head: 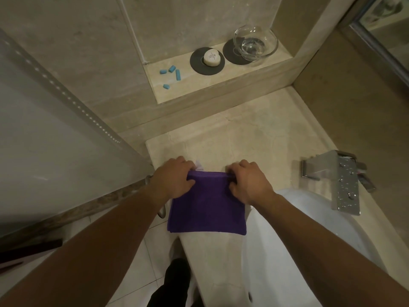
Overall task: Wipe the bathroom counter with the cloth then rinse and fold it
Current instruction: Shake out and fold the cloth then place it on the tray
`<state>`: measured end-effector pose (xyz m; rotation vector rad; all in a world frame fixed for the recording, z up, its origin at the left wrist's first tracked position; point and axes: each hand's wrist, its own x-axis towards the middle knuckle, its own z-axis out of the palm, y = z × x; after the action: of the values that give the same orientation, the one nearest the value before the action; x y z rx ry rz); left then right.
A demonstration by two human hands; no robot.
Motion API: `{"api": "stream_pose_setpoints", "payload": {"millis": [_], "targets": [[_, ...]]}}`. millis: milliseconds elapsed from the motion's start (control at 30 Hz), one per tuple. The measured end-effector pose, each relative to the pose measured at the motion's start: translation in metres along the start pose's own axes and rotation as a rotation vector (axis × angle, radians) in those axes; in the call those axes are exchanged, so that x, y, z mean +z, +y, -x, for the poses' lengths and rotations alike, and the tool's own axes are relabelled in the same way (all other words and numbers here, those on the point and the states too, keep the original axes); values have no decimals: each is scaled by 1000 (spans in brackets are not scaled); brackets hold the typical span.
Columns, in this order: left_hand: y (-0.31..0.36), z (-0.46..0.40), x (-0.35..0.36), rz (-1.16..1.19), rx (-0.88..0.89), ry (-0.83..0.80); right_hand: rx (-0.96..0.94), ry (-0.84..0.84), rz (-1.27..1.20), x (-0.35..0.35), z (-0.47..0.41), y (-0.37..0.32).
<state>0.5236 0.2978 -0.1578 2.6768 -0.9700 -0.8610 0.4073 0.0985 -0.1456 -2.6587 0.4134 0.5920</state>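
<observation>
A purple cloth, folded into a rough square, lies on the beige stone counter left of the white sink basin. My left hand grips the cloth's far left corner. My right hand grips its far right corner. Both hands pinch the far folded edge, and the cloth's near edge hangs slightly over the counter's front. A small pale tag sticks out by my left fingers.
A chrome faucet, wet with drops, stands right of the basin. On the raised ledge sit several blue pieces, a round soap on a dark coaster and a glass bowl. A frosted glass panel stands at left.
</observation>
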Motion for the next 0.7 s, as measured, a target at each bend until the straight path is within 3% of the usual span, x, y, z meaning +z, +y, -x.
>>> {"api": "stream_pose_setpoints", "payload": {"millis": [433, 700], "targets": [[4, 5, -13, 127, -81, -50, 61, -109, -56, -20, 4, -5], [12, 22, -39, 169, -26, -84, 10, -134, -119, -42, 28, -9]]}}
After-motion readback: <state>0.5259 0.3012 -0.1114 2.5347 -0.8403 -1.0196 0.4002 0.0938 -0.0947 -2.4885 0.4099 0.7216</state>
